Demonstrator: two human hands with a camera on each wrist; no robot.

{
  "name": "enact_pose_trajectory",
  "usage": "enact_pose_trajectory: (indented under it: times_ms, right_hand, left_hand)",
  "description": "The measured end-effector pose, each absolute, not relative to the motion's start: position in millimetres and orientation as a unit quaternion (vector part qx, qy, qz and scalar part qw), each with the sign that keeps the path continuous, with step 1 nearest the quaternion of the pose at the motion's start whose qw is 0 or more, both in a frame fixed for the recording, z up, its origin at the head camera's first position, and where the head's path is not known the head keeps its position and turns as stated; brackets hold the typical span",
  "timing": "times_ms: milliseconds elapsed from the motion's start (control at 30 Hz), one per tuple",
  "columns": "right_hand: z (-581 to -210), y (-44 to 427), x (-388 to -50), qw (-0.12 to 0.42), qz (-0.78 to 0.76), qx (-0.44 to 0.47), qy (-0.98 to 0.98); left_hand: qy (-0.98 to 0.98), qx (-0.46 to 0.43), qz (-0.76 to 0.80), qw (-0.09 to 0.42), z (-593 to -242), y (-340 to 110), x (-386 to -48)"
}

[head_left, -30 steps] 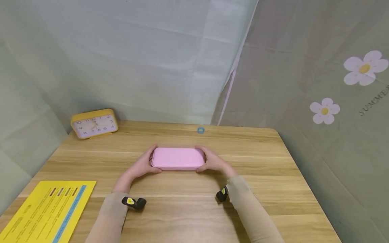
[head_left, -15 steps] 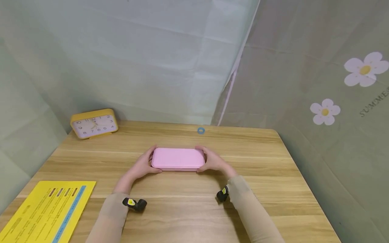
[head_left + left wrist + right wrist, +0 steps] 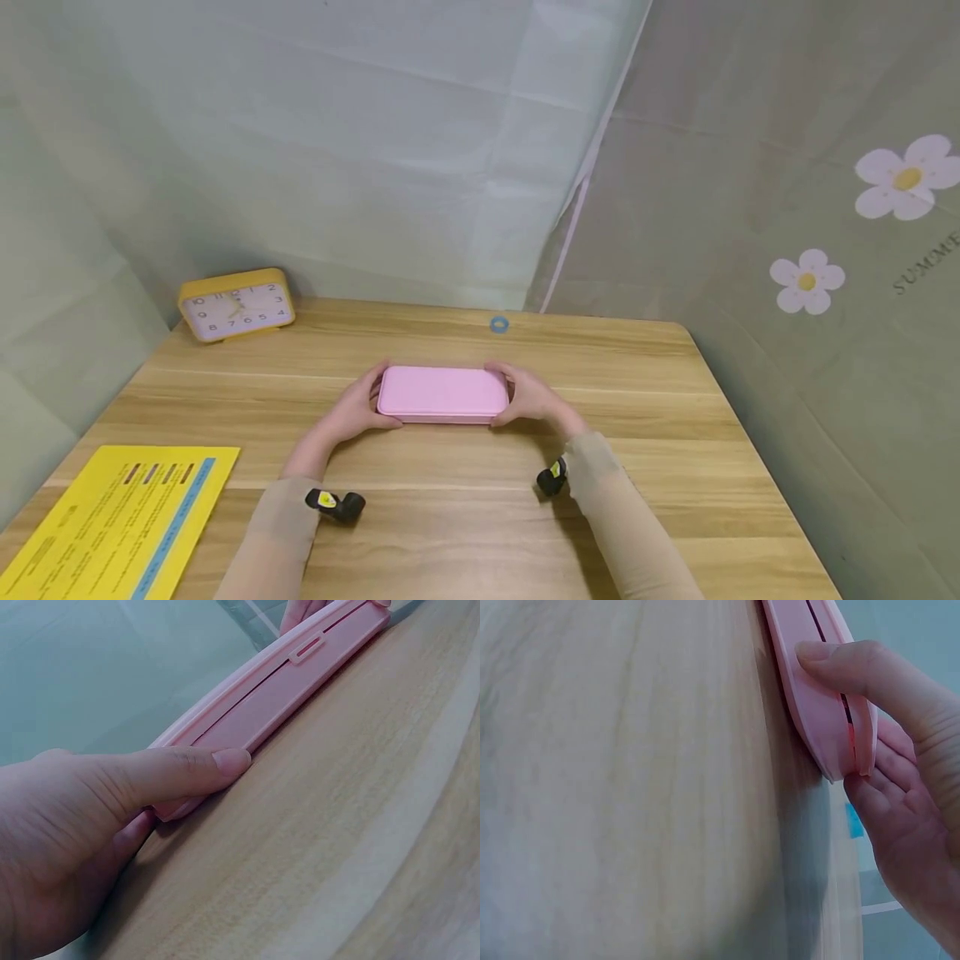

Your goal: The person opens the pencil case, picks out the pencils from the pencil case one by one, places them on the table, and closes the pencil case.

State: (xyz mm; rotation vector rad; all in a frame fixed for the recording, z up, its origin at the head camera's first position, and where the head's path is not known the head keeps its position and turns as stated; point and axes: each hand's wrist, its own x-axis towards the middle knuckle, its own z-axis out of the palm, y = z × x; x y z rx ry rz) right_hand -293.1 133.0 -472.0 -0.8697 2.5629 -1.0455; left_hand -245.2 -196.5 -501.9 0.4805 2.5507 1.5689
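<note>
A pink pencil case point(image 3: 444, 390) lies flat on the wooden table, its lid down. My left hand point(image 3: 357, 410) grips its left end, with the thumb on the near side and the fingers round the far corner. At the other end, my right hand point(image 3: 531, 395) holds the case the same way. A small clasp point(image 3: 307, 648) shows on its front side in the left wrist view, where the left thumb point(image 3: 234, 761) presses the near face. In the right wrist view a dark seam runs between lid and base beside the right thumb point(image 3: 815, 651).
A blue ring point(image 3: 498, 324), perhaps a tape roll, lies near the table's back edge. At the back left stands a yellow clock point(image 3: 238, 305). A yellow printed sheet point(image 3: 112, 517) lies at the front left. Fabric walls point(image 3: 360, 167) enclose the table's back and sides.
The head view has shifted slightly, so everything in it sits a little further right. Both hands keep their hold on the pencil case, which stays in place on the table.
</note>
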Motion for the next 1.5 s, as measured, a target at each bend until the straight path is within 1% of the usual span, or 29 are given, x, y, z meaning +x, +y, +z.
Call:
enact_pose_trajectory:
  times_ms: [267,400,500,600,667,833,933,1167,1500]
  right_hand:
    - [-469,134,-295,0.128,-0.361,-0.295,0.875]
    - [-466,135,-296,0.146,-0.377,-0.278,0.871]
    - [-464,135,-296,0.175,-0.417,-0.260,0.853]
    - [-463,137,-296,0.181,-0.440,-0.262,0.840]
    - [-462,139,-296,0.167,-0.449,-0.278,0.833]
    - [-459,140,-294,0.111,-0.470,-0.314,0.817]
    - [-451,139,-291,0.083,-0.476,-0.317,0.816]
    - [-415,132,-282,0.028,-0.501,-0.301,0.811]
    - [-431,130,-323,-0.071,-0.518,-0.236,0.819]
  left_hand:
    - [0.847,0.155,0.506,0.049,-505,-196,-246]
    - [0.844,0.152,0.512,0.051,-506,-197,-247]
    - [0.843,0.150,0.514,0.055,-506,-199,-247]
    - [0.838,0.148,0.522,0.061,-506,-200,-247]
    - [0.831,0.149,0.532,0.064,-505,-201,-247]
    - [0.819,0.149,0.551,0.068,-504,-202,-246]
    - [0.820,0.147,0.548,0.068,-503,-203,-245]
    - [0.819,0.148,0.550,0.069,-504,-202,-245]
    - [0.815,0.146,0.558,0.054,-502,-201,-245]
